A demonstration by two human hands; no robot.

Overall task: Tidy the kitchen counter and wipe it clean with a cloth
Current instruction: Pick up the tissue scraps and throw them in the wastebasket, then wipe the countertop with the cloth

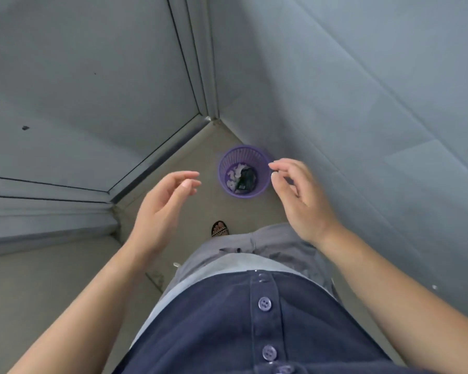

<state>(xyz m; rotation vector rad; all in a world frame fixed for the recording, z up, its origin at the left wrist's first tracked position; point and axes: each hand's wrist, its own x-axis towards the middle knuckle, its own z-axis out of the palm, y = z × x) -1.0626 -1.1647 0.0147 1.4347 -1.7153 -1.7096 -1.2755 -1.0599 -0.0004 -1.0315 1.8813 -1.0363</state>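
Observation:
A purple mesh waste basket (224,160) stands on the floor in a corner, holding white crumpled scraps and a dark wrapper (245,179). My left hand (164,209) hovers to the basket's left, fingers loosely curled and apart, holding nothing. My right hand (297,195) hangs at the basket's right rim, fingers apart and empty. Neither the counter nor a cloth is in view.
Grey walls close in on the left (79,90) and right (362,117), meeting at a corner behind the basket. A framed ledge (52,211) juts out at the left. The beige floor (195,147) is a narrow strip. My sandalled foot (220,228) stands just short of the basket.

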